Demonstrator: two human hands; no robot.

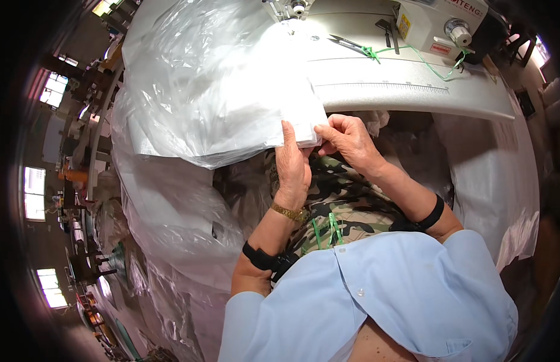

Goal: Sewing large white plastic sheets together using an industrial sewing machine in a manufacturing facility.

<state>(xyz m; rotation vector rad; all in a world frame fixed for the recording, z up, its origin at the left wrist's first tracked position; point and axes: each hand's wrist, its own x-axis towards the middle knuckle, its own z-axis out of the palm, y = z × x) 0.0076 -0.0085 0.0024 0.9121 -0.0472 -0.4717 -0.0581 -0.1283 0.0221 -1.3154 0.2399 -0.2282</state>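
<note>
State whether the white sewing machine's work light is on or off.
On: brilliant glare beside the silvery metal needle assembly washes out part of the crinkled white plastic sheet.

A glossy whitish sheet (207,90) is lying rumpled across the far left, its flatter near right corner reaching the middle.

A: Occlusions?
B: Left hand (294,168), most fingers under the white sheet (213,102).
A: Crops?
B: Sewing machine (433,27), top edge.
A: Resolution?
B: Left-rim clutter (75,175) too small to identify.
</note>
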